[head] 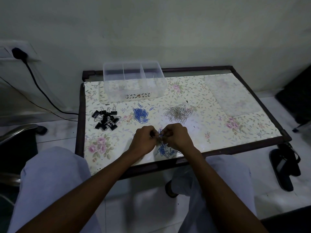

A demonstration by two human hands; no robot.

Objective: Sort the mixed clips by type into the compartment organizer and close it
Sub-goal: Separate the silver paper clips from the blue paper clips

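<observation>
organizer (134,81): 1, 3 compartments | lid (234,95): 1 | clip piles: 4 | hands: 2

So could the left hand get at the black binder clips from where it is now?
Probably yes. The binder clips lie in the open, left of the blue paper clips, with bare table between them and the left hand. It would first have to let go of the tangled clips both hands pinch.

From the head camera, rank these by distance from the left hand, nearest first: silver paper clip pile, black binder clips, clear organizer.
From the left hand:
1. Silver paper clip pile, ahead right.
2. Black binder clips, ahead left; nearly a tie.
3. Clear organizer, table's far edge.
</observation>
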